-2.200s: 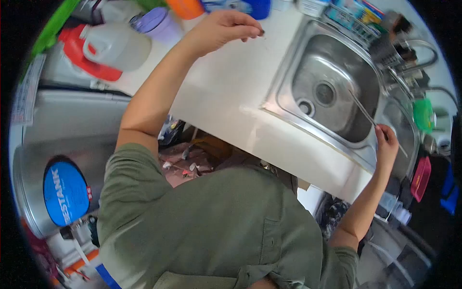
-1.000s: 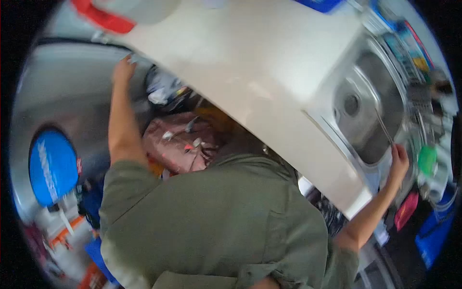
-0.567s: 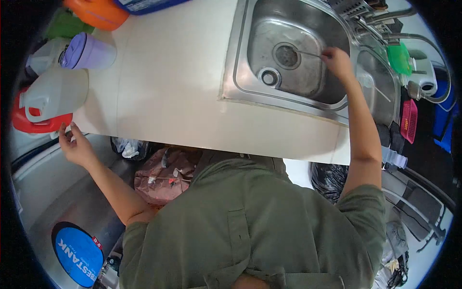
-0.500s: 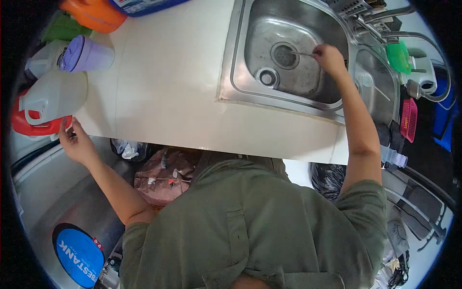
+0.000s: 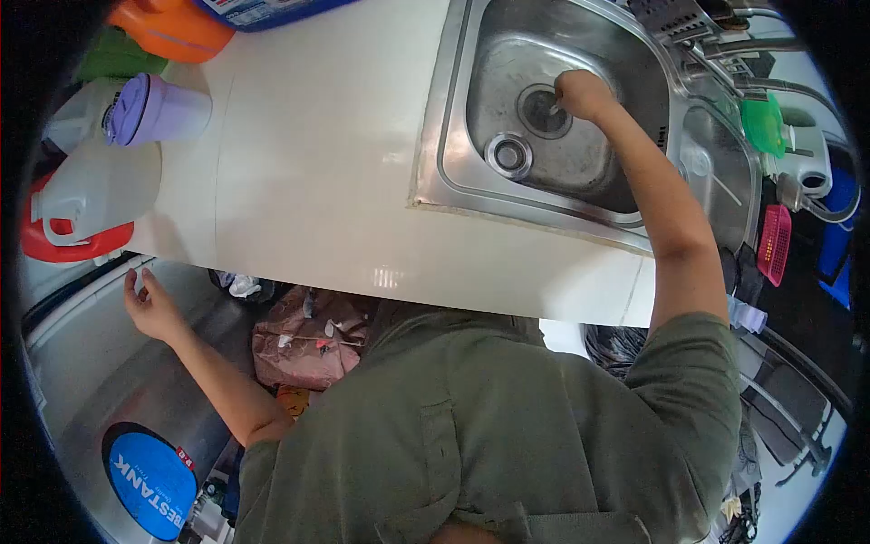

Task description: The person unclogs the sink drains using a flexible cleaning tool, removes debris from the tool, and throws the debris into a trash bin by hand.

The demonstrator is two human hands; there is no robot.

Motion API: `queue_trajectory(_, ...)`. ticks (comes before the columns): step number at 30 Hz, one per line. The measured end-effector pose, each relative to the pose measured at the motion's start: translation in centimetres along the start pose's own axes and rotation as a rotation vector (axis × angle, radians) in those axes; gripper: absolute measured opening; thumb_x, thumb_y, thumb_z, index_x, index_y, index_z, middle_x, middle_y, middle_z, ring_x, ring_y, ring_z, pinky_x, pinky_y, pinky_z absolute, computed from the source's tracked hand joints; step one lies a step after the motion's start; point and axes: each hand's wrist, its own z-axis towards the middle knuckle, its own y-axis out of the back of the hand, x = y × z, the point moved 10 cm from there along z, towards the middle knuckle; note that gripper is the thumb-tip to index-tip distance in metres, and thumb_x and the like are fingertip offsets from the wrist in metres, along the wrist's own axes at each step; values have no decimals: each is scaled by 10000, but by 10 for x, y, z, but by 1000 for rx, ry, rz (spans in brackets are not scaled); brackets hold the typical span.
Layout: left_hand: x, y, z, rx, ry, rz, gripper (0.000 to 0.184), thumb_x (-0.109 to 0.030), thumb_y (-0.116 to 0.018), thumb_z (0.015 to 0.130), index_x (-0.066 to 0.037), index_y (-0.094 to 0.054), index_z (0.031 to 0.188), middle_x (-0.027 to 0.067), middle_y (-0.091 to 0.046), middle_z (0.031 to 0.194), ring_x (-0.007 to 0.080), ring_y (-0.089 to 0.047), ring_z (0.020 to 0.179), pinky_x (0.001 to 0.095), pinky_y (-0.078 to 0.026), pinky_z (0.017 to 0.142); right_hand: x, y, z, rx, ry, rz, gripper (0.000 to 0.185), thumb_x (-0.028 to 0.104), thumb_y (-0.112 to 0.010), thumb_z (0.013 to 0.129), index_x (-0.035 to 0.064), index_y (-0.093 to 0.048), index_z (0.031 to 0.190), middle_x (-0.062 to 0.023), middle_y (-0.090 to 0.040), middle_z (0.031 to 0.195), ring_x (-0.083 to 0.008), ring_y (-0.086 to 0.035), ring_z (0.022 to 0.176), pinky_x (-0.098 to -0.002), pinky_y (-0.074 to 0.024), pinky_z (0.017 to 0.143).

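Note:
My right hand (image 5: 584,94) is closed over the steel sink (image 5: 594,172), gripping a thin stick-like tool (image 5: 555,110). Most of that tool is hidden by the fingers; only a short pale end shows, pointing at the round drain (image 5: 542,122). A metal strainer basket (image 5: 508,156) sits on the sink floor beside the drain. My left hand (image 5: 151,306) is open and holds nothing, its fingers loosely apart. It hangs just below the counter edge, nearest to a white jug (image 5: 104,186) with a red base part (image 5: 41,240).
On the counter's left side stand a lilac tumbler (image 5: 168,111), an orange bottle (image 5: 177,32) and a blue container (image 5: 272,11). Beyond the sink are a faucet (image 5: 752,45), a green cup (image 5: 763,125) and a pink basket (image 5: 773,245). A steel tank (image 5: 136,381) stands lower left.
My right hand has moved left, closer to the drain, and less of the thin tool shows. My left hand has dropped away from the red part beneath the jug.

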Motion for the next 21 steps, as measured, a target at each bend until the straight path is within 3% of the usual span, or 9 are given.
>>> queue_trajectory(3, 25, -3, -4, 57, 154, 81, 335, -296, -601, 763, -86, -594, 1024, 83, -597, 783, 153, -522, 631, 286, -427, 585, -2, -16, 9, 22, 21, 14, 143, 122, -587, 686, 78, -641, 811, -133, -614, 847, -300, -579, 836, -398, -470, 726)
queue_trajectory(5, 49, -8, -3, 59, 131, 109, 337, -303, -599, 765, -87, -594, 1022, 91, -597, 775, 158, -527, 626, 293, -429, 585, 4, -35, 12, -138, 123, -219, 140, 108, -572, 694, 67, -642, 809, -125, -619, 842, -315, -586, 826, -402, -476, 725)
queue_trajectory(11, 35, -13, -9, 89, 61, 201, 340, -313, -593, 772, -76, -594, 1015, 108, -610, 822, 165, -555, 657, 298, -438, 602, 11, -95, 39, -103, 39, -147, 165, 70, -504, 717, 62, -648, 797, -106, -627, 846, -299, -582, 861, -378, -466, 765)
queue_trajectory(13, 34, -23, -8, 130, 12, 165, 339, -311, -593, 772, -74, -593, 1014, 106, -614, 841, 163, -558, 665, 298, -440, 608, 24, -79, 23, -93, -66, -129, 170, 100, -492, 730, 78, -653, 781, -96, -632, 848, -281, -593, 843, -358, -461, 753)
queue_trajectory(16, 49, -23, -8, 155, 96, 92, 334, -309, -589, 776, -72, -591, 1012, 89, -621, 879, 161, -569, 691, 289, -444, 628, 9, -78, 23, 48, -218, -34, 160, 182, -527, 711, 78, -635, 766, -111, -623, 839, -249, -594, 819, -399, -443, 752)
queue_trajectory(18, 37, -16, -11, 136, 61, 192, 328, -305, -583, 780, -74, -589, 1012, 71, -622, 910, 164, -581, 703, 286, -447, 643, 3, -84, 24, -6, -242, 7, 224, 254, -528, 690, 107, -661, 793, -97, -635, 863, -239, -596, 838, -419, -349, 784)
queue_trajectory(21, 44, -17, -14, 197, 161, 266, 330, -305, -579, 781, -74, -586, 1017, 58, -618, 949, 171, -591, 721, 290, -449, 662, -14, -89, 20, -16, -298, 84, 291, 331, -549, 670, 126, -660, 843, -75, -636, 880, -237, -583, 870, -444, -303, 797)
